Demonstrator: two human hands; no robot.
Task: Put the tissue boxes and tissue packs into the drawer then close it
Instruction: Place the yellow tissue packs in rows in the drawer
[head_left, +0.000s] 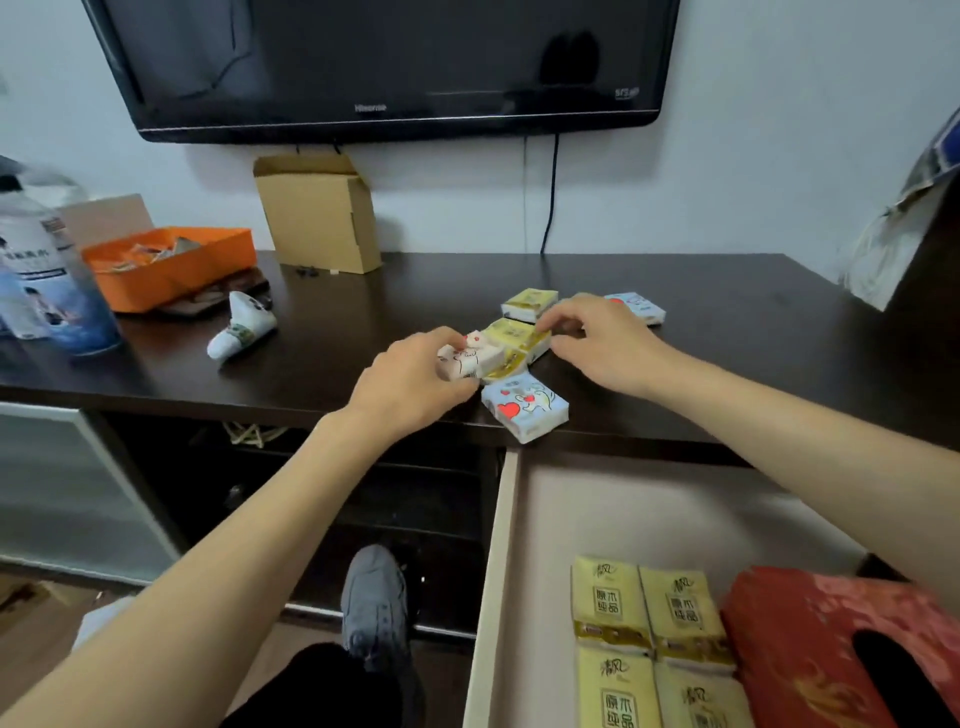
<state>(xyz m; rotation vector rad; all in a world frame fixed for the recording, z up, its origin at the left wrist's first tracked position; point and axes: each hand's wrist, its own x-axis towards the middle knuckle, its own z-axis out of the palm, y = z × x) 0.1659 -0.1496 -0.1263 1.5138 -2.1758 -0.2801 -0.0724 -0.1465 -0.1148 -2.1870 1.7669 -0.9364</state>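
Observation:
Small tissue packs lie clustered on the dark cabinet top (727, 322). My left hand (410, 384) grips a white pack with a cartoon print (470, 356). My right hand (602, 343) pinches the far edge of a yellow pack (514, 335) beside it. A blue pack with red hearts (524, 408) lies at the front edge. Another yellow pack (530, 303) and a light blue pack (641, 306) sit behind my right hand. Below, the open drawer (597, 514) holds several yellow tissue packs (649, 639) and a red tissue box (841, 654).
An open cardboard box (319, 213) stands against the wall under the TV (384, 62). An orange tray (166, 265), a large water bottle (41, 275) and a white crumpled pack (241, 325) sit at the left. My shoe (374, 603) is on the floor left of the drawer.

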